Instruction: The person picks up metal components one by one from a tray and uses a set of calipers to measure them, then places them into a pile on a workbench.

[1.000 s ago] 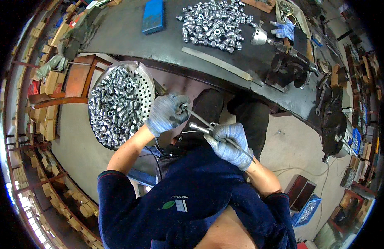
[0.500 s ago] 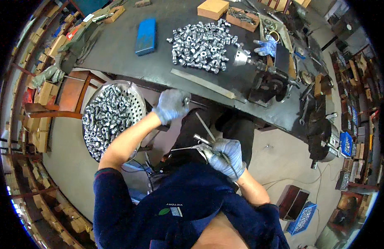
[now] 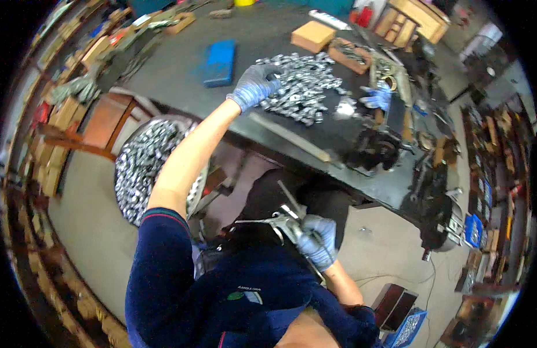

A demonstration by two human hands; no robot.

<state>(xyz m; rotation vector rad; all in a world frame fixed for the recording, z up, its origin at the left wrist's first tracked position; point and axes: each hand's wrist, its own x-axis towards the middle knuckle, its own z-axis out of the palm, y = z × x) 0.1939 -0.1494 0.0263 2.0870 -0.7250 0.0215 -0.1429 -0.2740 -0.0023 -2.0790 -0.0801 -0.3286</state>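
Observation:
My left hand (image 3: 254,84), in a grey-and-blue glove, reaches over the left edge of a heap of shiny metal fittings (image 3: 306,87) on the dark table. Its fingers are slightly blurred, with a gap from the thumb, and no fitting shows clearly in them. Low over my lap, my gloved right hand (image 3: 319,240) is closed around a slim metal tool (image 3: 286,223) with thin rods sticking out left and forward. Motion blur and the fingers keep its exact kind from showing.
A round perforated pan (image 3: 197,168) full of fittings stands at left beside a wooden chair (image 3: 109,122). On the table are a blue box (image 3: 220,62), a flat metal bar (image 3: 289,137), a cardboard box (image 3: 312,36) and a chucked machine (image 3: 373,145). Blue bins (image 3: 409,329) stand at lower right.
My left hand has moved from the table's front edge, where it pinched a small metal piece, forward to the heap. My right hand keeps its tool, slightly lower. The view has shifted.

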